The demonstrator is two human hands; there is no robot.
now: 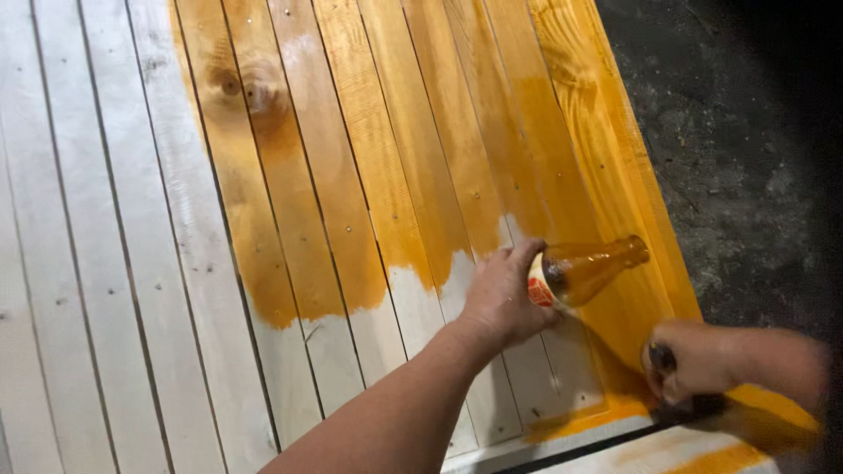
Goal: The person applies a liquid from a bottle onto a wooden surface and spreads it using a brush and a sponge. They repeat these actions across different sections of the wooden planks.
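Note:
A slatted wooden panel (114, 263) lies under me, its right part coated in orange-yellow stain (395, 158), its left part bare pale wood. My left hand (500, 298) grips a small glass bottle (590, 268) of amber liquid, held on its side with the neck pointing right over the stained slats. My right hand (698, 360) is closed around a dark brush (689, 405) pressed on the panel's lower right corner, where the stain looks wet.
Dark rough ground (738, 158) runs along the panel's right edge. A thicker frame board (606, 123) borders the slats on that side. A pale board with orange streaks (667, 452) lies at the bottom right.

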